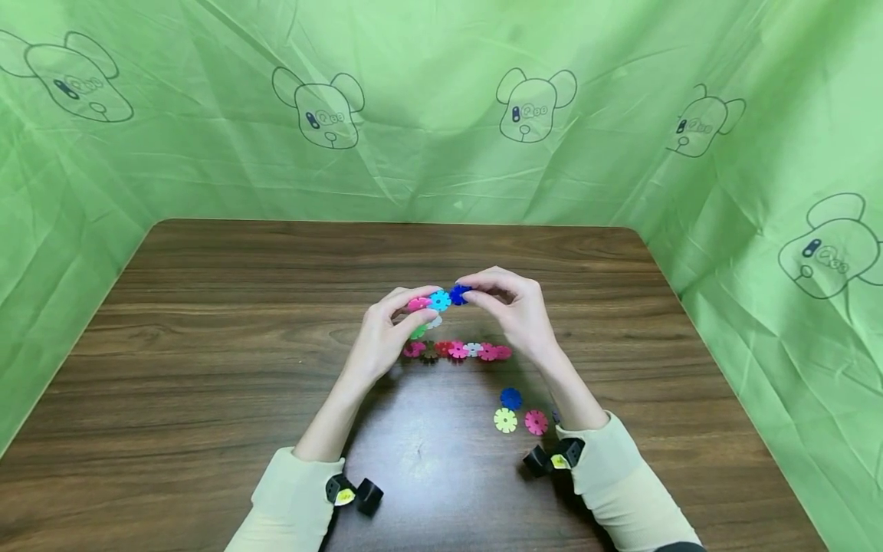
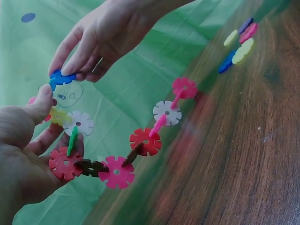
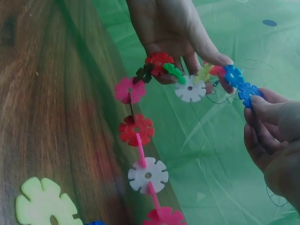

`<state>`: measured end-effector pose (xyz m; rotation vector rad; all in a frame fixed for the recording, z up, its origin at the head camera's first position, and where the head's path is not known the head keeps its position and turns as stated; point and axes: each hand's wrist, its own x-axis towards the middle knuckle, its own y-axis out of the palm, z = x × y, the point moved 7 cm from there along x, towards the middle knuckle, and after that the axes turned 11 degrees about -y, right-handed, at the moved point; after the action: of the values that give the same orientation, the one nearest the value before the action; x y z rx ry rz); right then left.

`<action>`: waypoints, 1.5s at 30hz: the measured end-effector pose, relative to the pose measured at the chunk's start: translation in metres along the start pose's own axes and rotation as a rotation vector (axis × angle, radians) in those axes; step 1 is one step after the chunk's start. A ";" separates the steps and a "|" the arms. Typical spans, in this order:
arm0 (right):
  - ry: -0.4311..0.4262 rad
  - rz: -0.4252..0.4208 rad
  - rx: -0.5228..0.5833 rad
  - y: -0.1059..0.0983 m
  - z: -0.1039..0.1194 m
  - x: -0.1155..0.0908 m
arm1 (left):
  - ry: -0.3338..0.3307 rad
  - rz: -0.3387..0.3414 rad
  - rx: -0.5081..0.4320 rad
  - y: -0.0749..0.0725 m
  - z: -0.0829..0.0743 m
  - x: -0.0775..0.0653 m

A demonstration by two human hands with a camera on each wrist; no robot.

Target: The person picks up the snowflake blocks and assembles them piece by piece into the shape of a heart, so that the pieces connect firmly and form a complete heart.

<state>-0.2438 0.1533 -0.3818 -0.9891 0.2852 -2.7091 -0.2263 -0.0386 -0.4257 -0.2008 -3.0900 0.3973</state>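
A chain of flower-shaped plastic discs (image 3: pixel 136 130), linked slot to slot in pink, white, red, brown, green and yellow, hangs from my left hand (image 1: pixel 382 330). Thumb and fingers of that hand pinch the chain near its light blue disc (image 1: pixel 440 300). My right hand (image 1: pixel 522 310) holds a dark blue flower disc (image 3: pixel 249 94) between thumb and fingertips, edge to edge with the light blue one. The chain's other end, a pink disc (image 2: pixel 184 88), dangles away from both hands. Part of the chain passes in front of the left palm.
On the brown wooden table (image 1: pixel 228 368), below the right forearm, lie loose flower discs: blue (image 1: pixel 511 398), yellow (image 1: pixel 506 420), pink (image 1: pixel 536 422) and a purple one partly hidden by the wrist. Green cloth (image 1: pixel 428 176) with bear drawings surrounds the table.
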 end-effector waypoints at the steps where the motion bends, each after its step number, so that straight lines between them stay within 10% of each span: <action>1: -0.003 0.004 -0.001 0.001 0.000 0.000 | 0.003 0.001 0.001 0.000 0.000 0.000; 29: -0.080 0.025 -0.060 0.015 0.006 -0.002 | 0.002 0.001 -0.037 0.001 0.004 -0.003; 45: 0.103 0.082 -0.056 -0.017 -0.011 -0.010 | -0.037 0.015 -0.017 0.003 0.007 0.001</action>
<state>-0.2464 0.1734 -0.3922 -0.8346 0.4130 -2.6944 -0.2268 -0.0376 -0.4329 -0.2197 -3.1309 0.3800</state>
